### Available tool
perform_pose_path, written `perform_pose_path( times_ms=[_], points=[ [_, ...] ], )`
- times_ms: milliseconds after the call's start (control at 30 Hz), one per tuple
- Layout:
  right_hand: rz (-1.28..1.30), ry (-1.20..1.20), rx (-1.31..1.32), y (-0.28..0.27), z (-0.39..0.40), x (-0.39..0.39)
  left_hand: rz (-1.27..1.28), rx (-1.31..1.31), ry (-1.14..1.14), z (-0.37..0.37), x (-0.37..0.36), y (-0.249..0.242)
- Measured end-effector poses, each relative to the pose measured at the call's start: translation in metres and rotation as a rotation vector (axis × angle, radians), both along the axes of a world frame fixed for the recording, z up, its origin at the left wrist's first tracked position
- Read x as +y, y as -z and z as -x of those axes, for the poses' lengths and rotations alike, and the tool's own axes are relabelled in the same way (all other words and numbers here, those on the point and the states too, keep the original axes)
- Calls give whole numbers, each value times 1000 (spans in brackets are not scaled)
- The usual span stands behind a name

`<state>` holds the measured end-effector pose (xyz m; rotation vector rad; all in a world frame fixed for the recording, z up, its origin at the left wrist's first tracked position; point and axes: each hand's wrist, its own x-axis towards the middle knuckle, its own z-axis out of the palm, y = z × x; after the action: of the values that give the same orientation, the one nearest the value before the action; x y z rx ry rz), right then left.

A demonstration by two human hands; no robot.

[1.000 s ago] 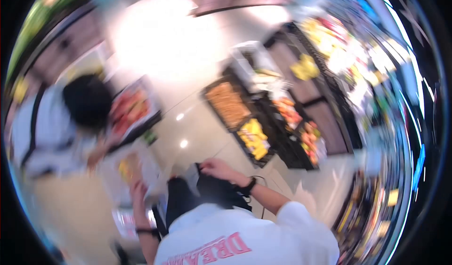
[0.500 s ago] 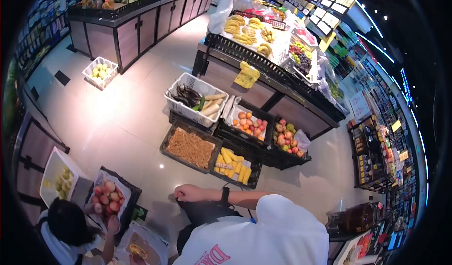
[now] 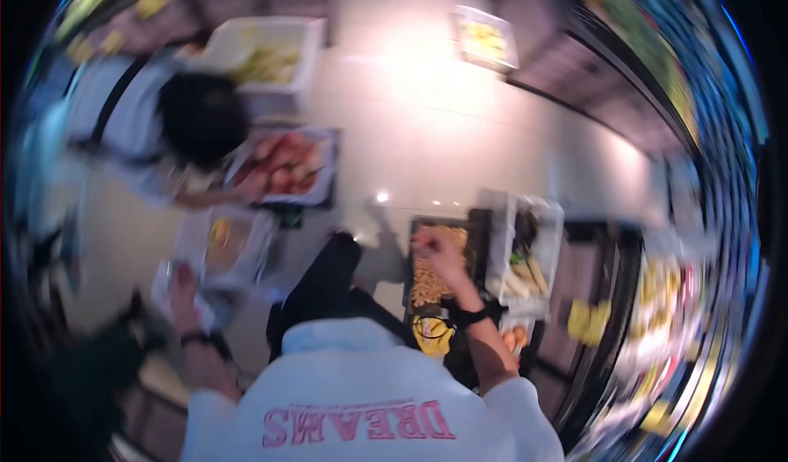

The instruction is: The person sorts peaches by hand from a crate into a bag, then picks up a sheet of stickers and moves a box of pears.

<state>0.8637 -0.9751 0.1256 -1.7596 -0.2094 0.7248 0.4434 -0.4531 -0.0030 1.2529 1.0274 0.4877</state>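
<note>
My right hand hangs in the air in front of me, in line with a dark crate of brown, peanut-like pieces. Its fingers look bent but are smeared by motion. At left, my left hand is over or against a whitish, bag-like thing; blur hides whether the fingers grip it. Just beyond that hand is a white box lined with plastic, with something brown and yellow inside. My dark-trousered knees are bent between the two hands.
Another person leans over a crate of reddish round fruit at left. Behind it stands a white box of greenish produce. To the right are a white basket of long vegetables, yellow corn and a display stand.
My view has swung left and down, blurring the scene. My right hand, a fist by my knee before, is now raised before the brown pieces. My left arm has come into view.
</note>
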Motion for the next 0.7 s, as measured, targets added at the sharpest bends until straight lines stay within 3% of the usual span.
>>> perform_pose_path(
  times_ms=[67,100,133,167,333,467,533,600,633,667,700],
  points=[
    [11,-66,77,-1,-34,12,596,-464,-427,17,41,56],
    [56,-107,69,2,-52,17,643,-424,-600,-4,26,34],
    [112,-138,50,2,-68,20,585,-308,-754,-36,9,-2],
    [146,-177,71,-5,-84,29,594,-287,-860,-44,8,2],
    [264,-313,136,-30,-170,47,412,-353,-859,-30,-10,3],
    [404,-557,149,-68,-268,56,102,-312,-1037,-24,-51,-61],
    [507,-737,132,-82,-331,60,0,-455,-1025,-9,-86,-104],
    [594,-803,179,-105,-388,76,-119,-356,-1193,42,-130,-118],
    [373,-712,456,-93,-433,56,-212,-185,-1250,-12,-170,-163],
    [317,-693,592,-100,-458,59,-305,-16,-1307,-75,-206,-201],
    [559,-782,508,-98,-482,60,-251,-48,-1441,-62,-253,-194]
  ],
)
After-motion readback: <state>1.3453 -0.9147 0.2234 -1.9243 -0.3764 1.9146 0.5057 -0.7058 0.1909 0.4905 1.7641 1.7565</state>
